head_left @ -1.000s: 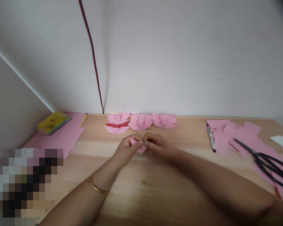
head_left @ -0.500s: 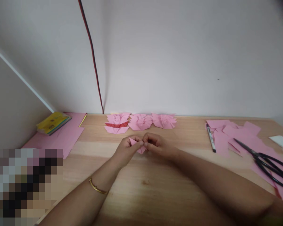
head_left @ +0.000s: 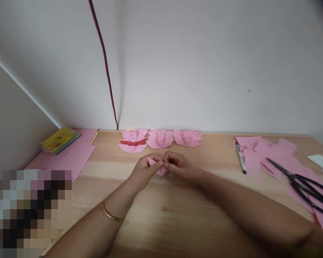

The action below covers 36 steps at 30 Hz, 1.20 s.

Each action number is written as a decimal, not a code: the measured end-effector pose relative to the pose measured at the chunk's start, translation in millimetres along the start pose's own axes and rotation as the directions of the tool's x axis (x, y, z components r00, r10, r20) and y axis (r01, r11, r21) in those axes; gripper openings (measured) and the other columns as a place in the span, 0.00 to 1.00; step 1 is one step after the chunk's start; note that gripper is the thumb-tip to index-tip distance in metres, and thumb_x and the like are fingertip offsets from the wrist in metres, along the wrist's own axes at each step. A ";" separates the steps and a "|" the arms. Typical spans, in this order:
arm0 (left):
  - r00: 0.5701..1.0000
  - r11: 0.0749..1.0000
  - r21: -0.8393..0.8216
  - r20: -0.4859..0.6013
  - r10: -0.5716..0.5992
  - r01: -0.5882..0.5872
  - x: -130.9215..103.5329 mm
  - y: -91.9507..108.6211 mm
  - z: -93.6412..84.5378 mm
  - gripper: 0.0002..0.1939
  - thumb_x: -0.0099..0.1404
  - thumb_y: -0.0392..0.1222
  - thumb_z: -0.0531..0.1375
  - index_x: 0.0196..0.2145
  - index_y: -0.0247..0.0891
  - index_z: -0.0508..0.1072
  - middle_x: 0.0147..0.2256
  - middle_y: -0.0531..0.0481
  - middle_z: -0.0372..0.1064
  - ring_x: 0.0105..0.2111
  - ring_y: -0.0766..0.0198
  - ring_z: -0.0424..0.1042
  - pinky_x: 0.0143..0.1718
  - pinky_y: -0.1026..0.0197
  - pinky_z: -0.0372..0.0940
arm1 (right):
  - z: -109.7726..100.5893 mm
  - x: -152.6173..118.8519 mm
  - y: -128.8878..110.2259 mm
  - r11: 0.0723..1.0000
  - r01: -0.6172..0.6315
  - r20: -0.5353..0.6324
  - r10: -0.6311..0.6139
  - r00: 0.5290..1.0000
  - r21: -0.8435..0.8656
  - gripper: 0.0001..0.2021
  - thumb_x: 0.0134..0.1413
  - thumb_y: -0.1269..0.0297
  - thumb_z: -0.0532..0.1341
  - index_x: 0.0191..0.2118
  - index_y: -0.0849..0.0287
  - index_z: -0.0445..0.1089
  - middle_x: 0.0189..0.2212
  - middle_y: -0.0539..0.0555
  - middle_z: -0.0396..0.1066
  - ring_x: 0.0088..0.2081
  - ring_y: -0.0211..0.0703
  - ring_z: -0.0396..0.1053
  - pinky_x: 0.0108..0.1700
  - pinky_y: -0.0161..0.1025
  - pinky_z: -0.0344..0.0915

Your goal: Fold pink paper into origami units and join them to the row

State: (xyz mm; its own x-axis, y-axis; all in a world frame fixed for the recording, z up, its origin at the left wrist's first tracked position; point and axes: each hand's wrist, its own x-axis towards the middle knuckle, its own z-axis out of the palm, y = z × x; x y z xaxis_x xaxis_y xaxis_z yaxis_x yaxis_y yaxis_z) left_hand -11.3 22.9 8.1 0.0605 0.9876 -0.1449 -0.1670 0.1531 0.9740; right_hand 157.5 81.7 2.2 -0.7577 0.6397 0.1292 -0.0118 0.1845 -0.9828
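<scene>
A small folded piece of pink paper is pinched between my two hands, above the wooden table. My left hand grips its left side, thumb on the near face. On the right side, my right hand pinches it with thumb and curled fingers; the two thumb tips nearly touch. Beyond my hands, folded pink paper pieces stand in three stacked groups: a left group with one red piece in it, a middle group and a right group.
Pink paper scraps lie at the right with black-handled scissors on them and a marker alongside. A white piece is at the far right. Back left, a yellow packet rests on pink sheets. A cable hangs along the wall.
</scene>
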 end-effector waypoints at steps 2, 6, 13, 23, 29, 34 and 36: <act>1.000 1.000 0.001 0.000 -0.001 0.001 0.4 0.1 -0.1 0.12 0.54 0.44 0.65 0.27 0.33 0.69 0.25 0.52 0.66 0.25 0.70 0.63 0.29 0.67 0.55 | -0.2 0.0 0.9 1.000 0.012 0.004 -0.012 1.000 0.004 0.13 0.56 0.56 0.58 0.29 0.60 0.60 0.25 0.48 0.60 0.27 0.34 0.56 0.29 0.32 0.54; 1.000 1.000 -0.001 0.007 0.002 -0.002 0.7 0.5 0.2 0.12 0.55 0.45 0.65 0.27 0.33 0.69 0.24 0.52 0.66 0.25 0.70 0.64 0.28 0.67 0.55 | 0.1 -0.2 2.3 1.000 0.000 -0.004 0.000 1.000 -0.005 0.13 0.56 0.54 0.58 0.29 0.59 0.60 0.25 0.48 0.61 0.27 0.34 0.57 0.29 0.32 0.54; 1.000 1.000 0.022 0.007 0.005 -0.006 0.4 0.7 -0.4 0.12 0.56 0.45 0.64 0.27 0.33 0.69 0.24 0.52 0.66 0.25 0.70 0.63 0.28 0.67 0.55 | 0.3 0.0 -0.9 1.000 -0.006 -0.013 0.006 1.000 -0.010 0.13 0.55 0.55 0.58 0.28 0.59 0.60 0.25 0.48 0.61 0.27 0.34 0.56 0.29 0.32 0.54; 1.000 1.000 0.005 0.009 -0.002 0.002 0.3 0.9 0.5 0.12 0.55 0.44 0.65 0.27 0.33 0.69 0.25 0.52 0.66 0.26 0.70 0.63 0.29 0.67 0.55 | 0.1 -0.2 1.6 1.000 -0.012 -0.021 0.011 1.000 -0.029 0.12 0.56 0.56 0.58 0.29 0.59 0.60 0.24 0.47 0.60 0.25 0.33 0.55 0.27 0.31 0.53; 1.000 1.000 0.020 -0.004 0.003 -0.003 -0.6 3.3 1.5 0.12 0.54 0.45 0.65 0.26 0.33 0.70 0.25 0.52 0.66 0.26 0.69 0.63 0.29 0.66 0.55 | 0.7 -0.1 -4.2 1.000 -0.015 -0.027 0.014 1.000 -0.020 0.12 0.55 0.57 0.58 0.28 0.60 0.60 0.24 0.47 0.59 0.26 0.33 0.55 0.28 0.32 0.52; 1.000 1.000 0.028 -0.017 -0.002 0.003 -0.7 1.6 1.5 0.11 0.54 0.45 0.65 0.26 0.34 0.70 0.24 0.52 0.67 0.25 0.69 0.64 0.29 0.66 0.56 | 0.9 -0.8 -9.0 0.996 -0.039 -0.033 0.037 0.999 -0.076 0.13 0.55 0.56 0.58 0.28 0.60 0.60 0.23 0.47 0.58 0.25 0.33 0.54 0.27 0.31 0.52; 1.000 1.000 0.030 -0.013 -0.004 0.005 -0.6 1.6 1.4 0.11 0.54 0.45 0.65 0.26 0.34 0.70 0.24 0.52 0.67 0.25 0.69 0.64 0.28 0.66 0.56 | 1.1 -0.9 -10.4 0.995 -0.039 -0.042 0.035 0.999 -0.089 0.13 0.55 0.55 0.58 0.28 0.60 0.59 0.23 0.47 0.58 0.25 0.33 0.53 0.27 0.31 0.51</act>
State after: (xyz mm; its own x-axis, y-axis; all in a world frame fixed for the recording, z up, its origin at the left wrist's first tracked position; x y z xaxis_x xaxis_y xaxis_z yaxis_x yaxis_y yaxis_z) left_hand -10.2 22.5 10.0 0.0484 0.9873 -0.1514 -0.1367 0.1567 0.9781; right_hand 157.6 78.4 12.2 -0.7298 0.6764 0.0997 0.0757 0.2249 -0.9714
